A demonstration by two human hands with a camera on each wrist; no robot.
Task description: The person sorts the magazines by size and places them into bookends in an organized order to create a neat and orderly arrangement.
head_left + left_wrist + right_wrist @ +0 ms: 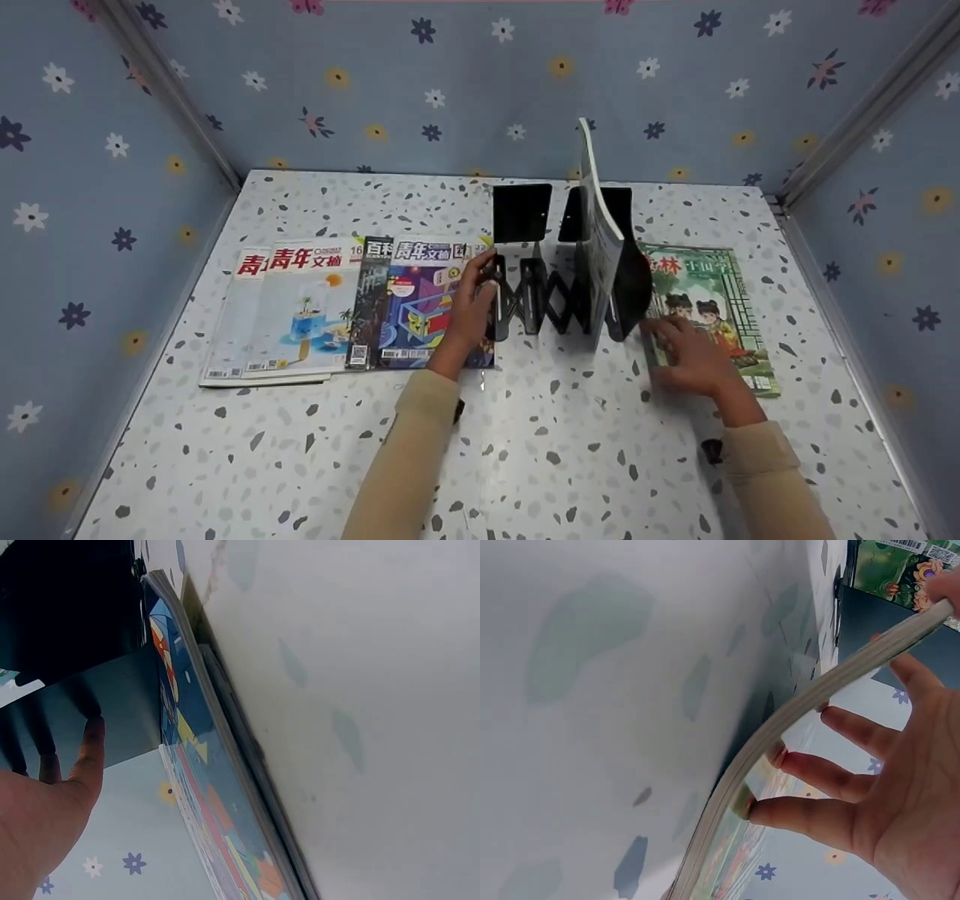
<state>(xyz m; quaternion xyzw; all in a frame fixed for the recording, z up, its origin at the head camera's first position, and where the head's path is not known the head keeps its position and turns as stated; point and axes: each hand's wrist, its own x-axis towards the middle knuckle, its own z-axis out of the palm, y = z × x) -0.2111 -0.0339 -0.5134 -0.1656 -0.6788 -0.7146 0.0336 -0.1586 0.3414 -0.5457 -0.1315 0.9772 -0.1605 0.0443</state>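
Note:
A black expandable bookend (521,214) stands in the middle of the table, its crossed links partly stretched out. One magazine (600,255) stands upright against its right end. My left hand (469,315) is at the bookend's left end; in the left wrist view its extended fingertips touch the dark plate (124,701). At the right, my right hand (694,356) holds the left edge of a green magazine (712,292) with two cartoon children on its cover. The right wrist view shows that magazine's edge (780,720) bent upward, with fingertips on the cover and the thumb partly cut off.
Several magazines lie overlapping to the left: white-covered ones (300,307), a dark one (369,300) and a purple one (416,315) beside my left hand. Flower-patterned panels (465,97) enclose the speckled white table (555,465) at the back and sides.

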